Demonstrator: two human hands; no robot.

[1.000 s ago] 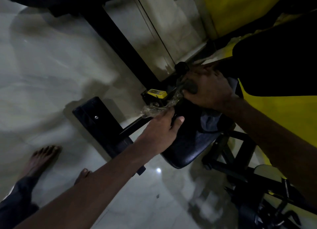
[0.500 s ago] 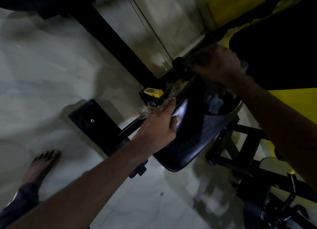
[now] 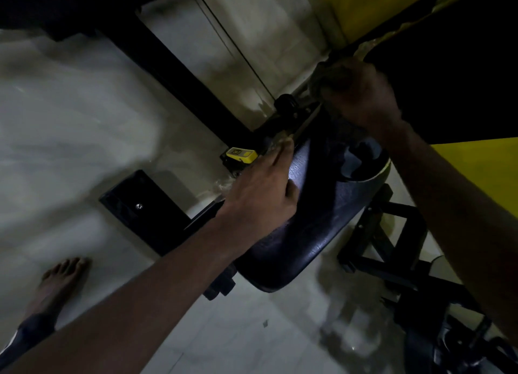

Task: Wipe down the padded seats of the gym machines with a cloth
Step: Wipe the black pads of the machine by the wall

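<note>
The black padded seat (image 3: 316,219) of a gym machine slopes away from me at centre. My left hand (image 3: 262,194) grips its left edge, thumb on the top face and fingers over the rim, where crinkled clear plastic wrap (image 3: 224,184) shows. My right hand (image 3: 361,99) is curled at the seat's far end, just under the black backrest pad (image 3: 454,65), and is blurred. A grey-blue cloth (image 3: 361,160) trails from under that hand onto the seat, so the hand seems to hold it.
A yellow tag (image 3: 241,155) sits on the seat's adjuster beside my left fingers. A black base plate (image 3: 143,205) and a slanted black frame post (image 3: 173,74) lie to the left, on pale tile floor. My bare foot (image 3: 60,284) stands lower left. Black frame bars (image 3: 386,233) run under the seat.
My right hand has slid with the cloth from the middle of the seat up to its far end. My left hand stayed on the left edge.
</note>
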